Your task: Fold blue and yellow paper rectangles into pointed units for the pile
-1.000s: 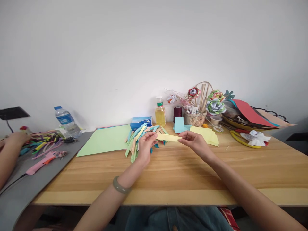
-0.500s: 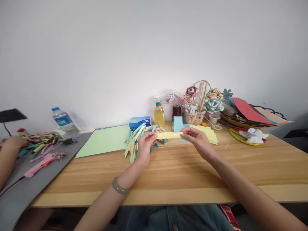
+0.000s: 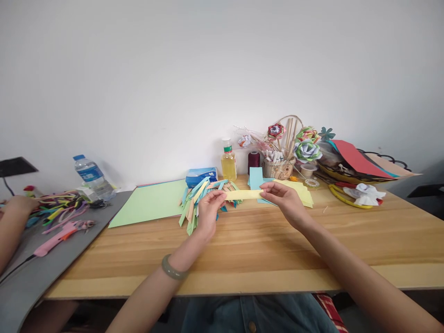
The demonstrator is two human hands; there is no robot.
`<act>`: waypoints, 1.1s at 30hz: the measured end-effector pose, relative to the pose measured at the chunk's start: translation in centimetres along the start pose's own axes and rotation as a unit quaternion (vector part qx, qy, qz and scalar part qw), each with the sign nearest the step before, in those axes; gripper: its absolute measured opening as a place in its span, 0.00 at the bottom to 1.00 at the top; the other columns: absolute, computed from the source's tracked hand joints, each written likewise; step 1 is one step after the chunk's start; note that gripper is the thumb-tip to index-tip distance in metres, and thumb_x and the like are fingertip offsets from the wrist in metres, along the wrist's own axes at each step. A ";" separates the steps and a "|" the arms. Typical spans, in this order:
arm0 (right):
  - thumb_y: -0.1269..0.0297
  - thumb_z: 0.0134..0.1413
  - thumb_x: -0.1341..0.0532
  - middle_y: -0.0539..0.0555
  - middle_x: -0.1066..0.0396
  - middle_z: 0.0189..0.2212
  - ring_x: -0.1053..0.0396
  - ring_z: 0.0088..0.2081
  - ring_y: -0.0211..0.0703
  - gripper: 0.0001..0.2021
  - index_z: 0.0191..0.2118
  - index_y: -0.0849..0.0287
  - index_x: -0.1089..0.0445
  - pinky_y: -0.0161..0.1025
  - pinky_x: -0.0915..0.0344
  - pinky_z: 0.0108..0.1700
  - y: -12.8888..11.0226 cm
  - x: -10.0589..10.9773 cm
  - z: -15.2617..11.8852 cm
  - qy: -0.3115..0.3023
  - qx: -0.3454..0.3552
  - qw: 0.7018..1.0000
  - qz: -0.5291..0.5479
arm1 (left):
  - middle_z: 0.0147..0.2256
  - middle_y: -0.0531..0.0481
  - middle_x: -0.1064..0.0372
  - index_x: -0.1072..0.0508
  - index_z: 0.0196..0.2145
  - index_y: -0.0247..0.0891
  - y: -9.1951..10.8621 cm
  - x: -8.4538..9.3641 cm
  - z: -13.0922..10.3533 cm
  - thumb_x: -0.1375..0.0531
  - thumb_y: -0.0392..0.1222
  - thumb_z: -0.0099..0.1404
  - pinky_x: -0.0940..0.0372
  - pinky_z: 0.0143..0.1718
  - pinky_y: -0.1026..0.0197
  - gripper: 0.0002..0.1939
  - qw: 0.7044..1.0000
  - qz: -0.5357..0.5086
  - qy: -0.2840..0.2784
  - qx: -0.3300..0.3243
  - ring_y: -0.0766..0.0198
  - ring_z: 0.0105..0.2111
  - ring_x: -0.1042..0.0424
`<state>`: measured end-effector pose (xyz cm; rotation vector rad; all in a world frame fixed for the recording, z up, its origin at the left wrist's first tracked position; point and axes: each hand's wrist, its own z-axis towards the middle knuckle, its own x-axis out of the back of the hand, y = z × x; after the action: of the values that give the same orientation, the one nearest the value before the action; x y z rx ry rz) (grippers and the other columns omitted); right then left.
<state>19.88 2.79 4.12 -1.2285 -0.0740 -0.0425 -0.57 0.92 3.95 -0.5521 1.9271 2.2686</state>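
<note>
A narrow strip of yellow paper (image 3: 243, 195) is stretched level between my two hands, above the wooden table. My left hand (image 3: 209, 210) pinches its left end, and my right hand (image 3: 282, 200) pinches the right end between thumb and fingers. Behind my left hand lies a heap of folded paper strips (image 3: 191, 210) in green, blue and peach. Beyond my right hand are yellow paper sheets (image 3: 301, 192) and blue paper pieces (image 3: 256, 178), partly hidden by the hand and the strip.
Along the wall stand a tissue pack (image 3: 201, 177), a bottle of yellow liquid (image 3: 229, 165), a thread spool (image 3: 254, 160) and a basket (image 3: 278, 170) with paper flowers. Green paper (image 3: 152, 203) lies left. Another person's hand (image 3: 21, 203) is near a pink glue gun (image 3: 57, 240).
Almost nothing differs. Both hands keep their pinch on the yellow strip, and the view has shifted very slightly.
</note>
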 end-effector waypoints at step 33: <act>0.45 0.39 0.37 0.52 0.30 0.25 0.36 0.29 0.41 0.20 0.28 0.59 0.29 0.37 0.42 0.31 -0.9 0.5 0.0 -0.015 -0.013 0.998 -0.058 | 0.26 0.52 0.29 0.25 0.25 0.35 0.1 0.0 -0.1 0.34 0.42 0.44 0.37 0.30 0.67 0.09 1.000 0.015 -0.016 -0.011 0.69 0.28 0.32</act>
<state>20.31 2.49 5.01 -1.2497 -0.1717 -0.1259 -0.57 0.76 4.04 -0.4894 1.9098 2.3052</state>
